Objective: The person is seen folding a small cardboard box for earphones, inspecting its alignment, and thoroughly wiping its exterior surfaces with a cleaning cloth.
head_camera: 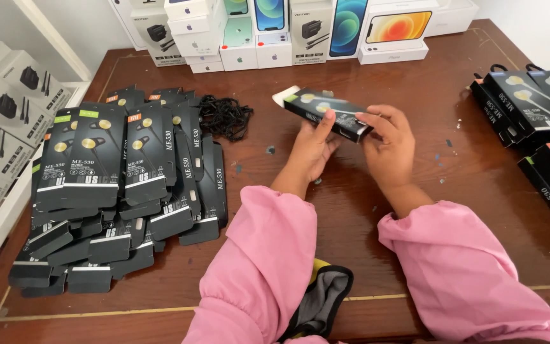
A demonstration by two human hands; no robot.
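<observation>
Bright even daylight, soft shadows, tabletop point(415, 210) glare, sharp.

Loose pink fabric sleeves point(268, 255) cover both arms, bunched in soft folds and ending at the wrists, well behind the bare fingers point(328, 121).

Phone shop, boxed phones point(351, 28) (stacked), earphone packs point(116, 185)

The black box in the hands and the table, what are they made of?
The black box looks like thin printed cardboard, slightly glossy, with sharp folded edges. The table looks like dark varnished wood: reddish-brown, shiny, reflecting light, with an inlaid line.
</observation>
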